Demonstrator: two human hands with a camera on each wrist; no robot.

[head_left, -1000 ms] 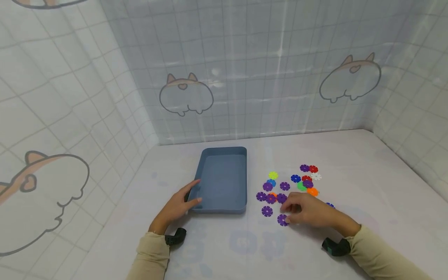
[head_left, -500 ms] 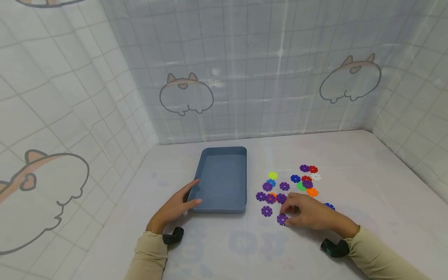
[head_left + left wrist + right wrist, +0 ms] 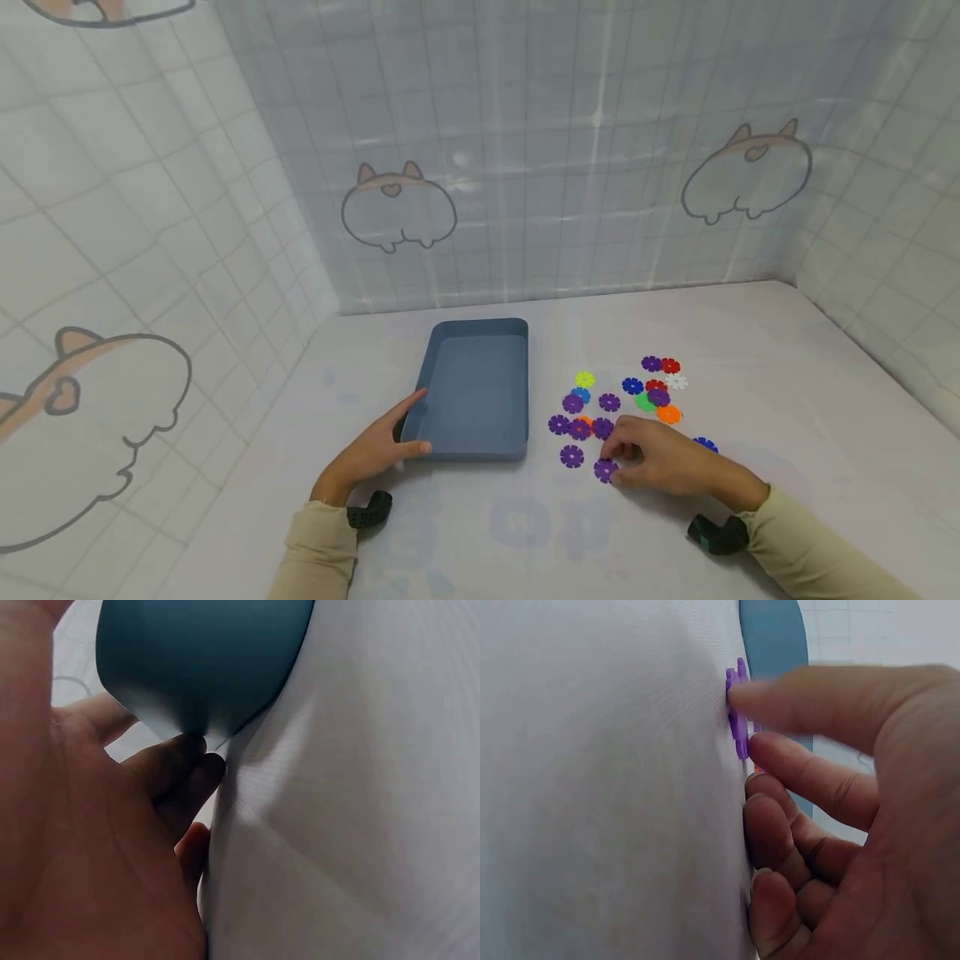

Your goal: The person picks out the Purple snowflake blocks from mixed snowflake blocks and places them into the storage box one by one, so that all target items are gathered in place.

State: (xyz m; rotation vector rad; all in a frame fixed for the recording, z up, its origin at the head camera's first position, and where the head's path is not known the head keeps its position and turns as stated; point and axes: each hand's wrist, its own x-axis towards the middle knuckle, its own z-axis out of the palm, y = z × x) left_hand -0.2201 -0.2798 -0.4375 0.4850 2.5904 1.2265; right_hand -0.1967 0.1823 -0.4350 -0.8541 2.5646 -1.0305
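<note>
On the table's left half stands a blue-grey rectangular tray (image 3: 480, 392). My left hand (image 3: 378, 446) grips its near-left corner, thumb at the near rim and index finger at the left rim. In the left wrist view several curled fingers (image 3: 187, 761) lie against the tray's outside near the table. My right hand (image 3: 656, 454) pinches a purple snowflake disc (image 3: 604, 471) between thumb and index finger, low over the table. The right wrist view shows the thumb on the purple disc's edge, with the other fingers curled. Another purple snowflake disc (image 3: 572, 456) lies just left of it.
Several more snowflake discs lie scattered right of the tray, among them a yellow disc (image 3: 584, 379), a white disc (image 3: 677, 381), an orange disc (image 3: 669, 414) and a blue disc (image 3: 705, 444) partly behind the right hand. A tile-patterned sheet (image 3: 525, 167) rises behind the table.
Almost nothing differs. My left wrist has shifted slightly left, while the tray stays in place. My right hand keeps its place at the purple snowflake disc.
</note>
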